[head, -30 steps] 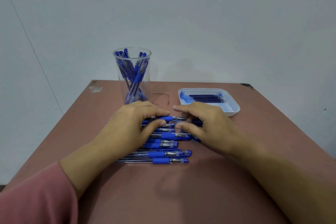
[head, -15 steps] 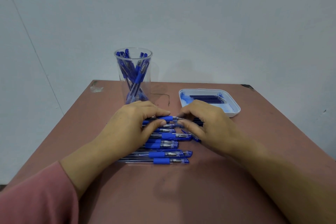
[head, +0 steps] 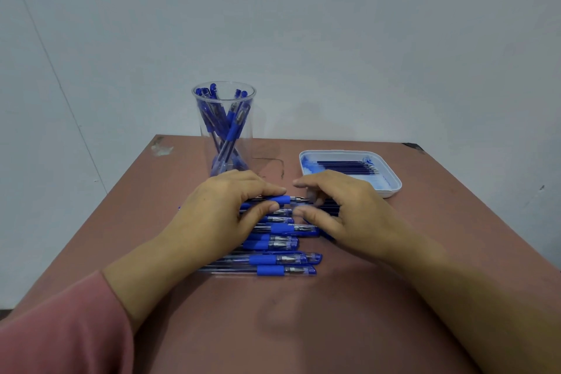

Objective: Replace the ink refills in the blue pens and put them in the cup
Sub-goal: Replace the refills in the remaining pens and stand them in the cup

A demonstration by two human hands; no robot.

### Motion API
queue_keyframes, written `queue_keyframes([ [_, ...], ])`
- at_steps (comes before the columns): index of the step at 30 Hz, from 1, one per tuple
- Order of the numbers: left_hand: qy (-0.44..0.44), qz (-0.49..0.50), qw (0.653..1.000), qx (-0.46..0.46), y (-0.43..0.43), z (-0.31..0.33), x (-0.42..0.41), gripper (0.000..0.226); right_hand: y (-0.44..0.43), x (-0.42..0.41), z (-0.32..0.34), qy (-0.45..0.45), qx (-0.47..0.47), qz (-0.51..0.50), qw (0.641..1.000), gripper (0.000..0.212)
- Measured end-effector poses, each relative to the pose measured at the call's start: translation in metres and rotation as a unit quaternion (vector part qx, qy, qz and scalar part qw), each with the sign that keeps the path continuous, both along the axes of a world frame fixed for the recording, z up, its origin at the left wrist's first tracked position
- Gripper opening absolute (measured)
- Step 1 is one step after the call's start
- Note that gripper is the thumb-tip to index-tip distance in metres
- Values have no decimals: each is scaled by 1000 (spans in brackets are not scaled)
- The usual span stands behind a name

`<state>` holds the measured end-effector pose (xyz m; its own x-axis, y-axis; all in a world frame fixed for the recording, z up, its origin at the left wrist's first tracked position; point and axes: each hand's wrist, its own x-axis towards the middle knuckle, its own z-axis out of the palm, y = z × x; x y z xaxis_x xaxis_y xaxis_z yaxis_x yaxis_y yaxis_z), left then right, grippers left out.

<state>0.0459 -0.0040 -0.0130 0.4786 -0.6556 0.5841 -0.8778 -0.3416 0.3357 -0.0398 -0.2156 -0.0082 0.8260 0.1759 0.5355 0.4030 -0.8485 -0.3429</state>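
Head view: partway done, the cup (head: 224, 130) at 11 o'clock part-filled, a row of pens (head: 273, 259) left at centre, left hand (head: 218, 212) pinching the farthest pen (head: 280, 199), right hand (head: 349, 209) with curled fingers at its tip, grip unclear.

A reddish-brown table (head: 334, 328) fills the near and middle of the scene. Its far left corner carries a pale scuffed patch (head: 162, 147), a thin dark crack (head: 273, 161) runs near its far edge, and its far right corner (head: 413, 146) is chipped dark. On the far right sits a white tray (head: 394, 184), stained blue. Behind stands a pale grey wall (head: 334, 39) with a slanting seam (head: 54, 70) on the left.
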Motion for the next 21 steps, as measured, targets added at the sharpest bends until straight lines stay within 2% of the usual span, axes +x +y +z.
queue_keyframes([
  [4, -1, -1, 1000, -4, 0, 0, -1, 25, 3, 1, 0, -37, -34, 7, 999, 15],
  [8, -1, -2, 1000, -1, 0, 0, -1, 25, 1, 1, -1, -1, -21, 0, 1000, 30],
  [11, 1, -1, 1000, -7, 0, 0, -1, 26, 1, 0, 0, -12, 4, 9, 1000, 29],
  [14, -4, -2, 1000, -11, 0, 0, -2, 25, 2, 1, 0, -46, -34, 16, 998, 15],
  [19, -8, -4, 1000, -19, -1, 0, -2, 25, 3, 2, 0, -15, -21, 10, 1000, 30],
  [21, -4, -5, 1000, -26, -2, 0, -2, 25, 2, 1, 1, -20, -8, 19, 1000, 25],
])
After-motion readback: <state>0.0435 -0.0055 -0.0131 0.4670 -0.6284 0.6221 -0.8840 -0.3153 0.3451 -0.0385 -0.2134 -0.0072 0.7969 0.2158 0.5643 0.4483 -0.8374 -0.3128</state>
